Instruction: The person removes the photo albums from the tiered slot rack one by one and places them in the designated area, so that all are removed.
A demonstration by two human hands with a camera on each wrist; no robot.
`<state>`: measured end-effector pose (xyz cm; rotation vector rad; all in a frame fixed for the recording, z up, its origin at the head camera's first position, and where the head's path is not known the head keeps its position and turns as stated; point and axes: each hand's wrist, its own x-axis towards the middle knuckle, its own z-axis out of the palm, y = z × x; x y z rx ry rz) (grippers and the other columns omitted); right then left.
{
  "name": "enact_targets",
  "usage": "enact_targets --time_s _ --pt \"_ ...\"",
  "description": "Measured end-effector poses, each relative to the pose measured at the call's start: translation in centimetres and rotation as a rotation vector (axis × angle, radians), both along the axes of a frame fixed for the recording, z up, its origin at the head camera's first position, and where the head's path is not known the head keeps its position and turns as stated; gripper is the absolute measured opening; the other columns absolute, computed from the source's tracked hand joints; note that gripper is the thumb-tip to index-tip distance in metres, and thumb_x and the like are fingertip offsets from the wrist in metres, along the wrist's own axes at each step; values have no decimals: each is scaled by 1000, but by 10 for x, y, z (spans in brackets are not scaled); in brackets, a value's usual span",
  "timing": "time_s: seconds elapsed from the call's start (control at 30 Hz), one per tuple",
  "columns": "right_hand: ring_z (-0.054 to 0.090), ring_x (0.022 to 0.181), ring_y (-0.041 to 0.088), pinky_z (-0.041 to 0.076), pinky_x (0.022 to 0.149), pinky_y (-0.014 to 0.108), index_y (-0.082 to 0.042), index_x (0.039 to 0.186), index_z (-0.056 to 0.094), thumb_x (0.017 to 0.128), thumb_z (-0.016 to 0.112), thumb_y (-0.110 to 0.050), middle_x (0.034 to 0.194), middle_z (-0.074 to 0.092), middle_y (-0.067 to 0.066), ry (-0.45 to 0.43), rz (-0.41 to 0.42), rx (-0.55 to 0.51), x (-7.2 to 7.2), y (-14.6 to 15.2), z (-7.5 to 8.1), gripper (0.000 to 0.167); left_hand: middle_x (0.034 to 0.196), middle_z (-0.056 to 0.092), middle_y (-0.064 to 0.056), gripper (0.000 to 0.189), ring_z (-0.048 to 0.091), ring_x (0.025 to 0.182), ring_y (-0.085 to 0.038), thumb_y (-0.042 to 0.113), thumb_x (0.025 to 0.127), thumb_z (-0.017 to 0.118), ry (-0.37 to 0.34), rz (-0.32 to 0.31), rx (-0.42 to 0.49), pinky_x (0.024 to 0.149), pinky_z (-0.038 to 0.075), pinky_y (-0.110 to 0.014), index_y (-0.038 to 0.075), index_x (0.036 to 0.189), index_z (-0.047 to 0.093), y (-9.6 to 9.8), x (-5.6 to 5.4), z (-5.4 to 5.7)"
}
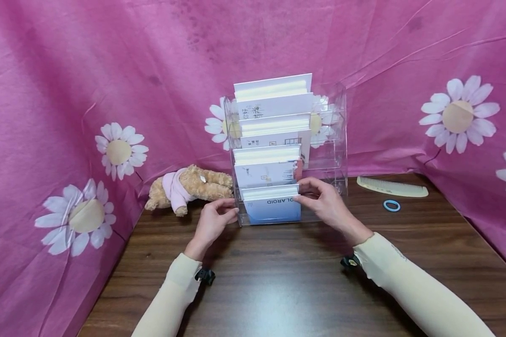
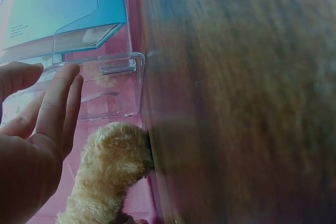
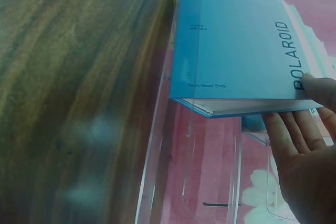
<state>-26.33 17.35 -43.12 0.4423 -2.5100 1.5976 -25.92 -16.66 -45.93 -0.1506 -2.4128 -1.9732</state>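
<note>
A clear tiered rack (image 1: 339, 140) stands on the table with white-covered books in its upper tiers. In the lowest tier leans a blue photo album (image 1: 274, 210) marked POLAROID, its lettering readable in the right wrist view. My right hand (image 1: 322, 201) pinches the album's upper right edge, thumb on the front cover (image 3: 236, 45) and fingers behind it. My left hand (image 1: 212, 222) is at the rack's lower left side. In the left wrist view its fingers (image 2: 52, 108) stretch out straight along the clear side wall, thumb apart; whether they press on it is hard to see.
A teddy bear (image 1: 189, 187) in a pink top lies left of the rack, close to my left hand. To the right are a pale comb (image 1: 392, 187) and a blue ring (image 1: 391, 206). Pink flowered cloth (image 1: 253, 37) hangs behind the wooden table (image 1: 253, 281).
</note>
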Motion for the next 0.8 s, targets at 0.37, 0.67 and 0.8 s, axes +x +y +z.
enact_targets --time_s 0.37,0.67,0.8 --pt "77 108 20 64 88 12 -4 127 74 100 85 -15 121 81 18 0 2 26 0 -3 6 31 120 76 -30 33 74 92 -10 -5 100 76 6 -6 -12 83 73 -25 -10 133 75 -1 0 0" --pt "80 108 20 65 90 11 -6 125 75 99 86 -12 120 83 17 30 18 51 -3 -7 16 29 120 76 -31 33 75 93 -12 -7 100 76 10 -6 -11 83 73 -25 -10 133 75 -1 0 1" --pt "80 112 24 64 89 10 -5 125 75 99 86 -11 121 83 18 17 17 44 -4 -9 18 28 123 76 -32 34 76 96 -14 -6 100 76 12 -14 -14 84 73 -25 -9 134 74 -2 -1 0"
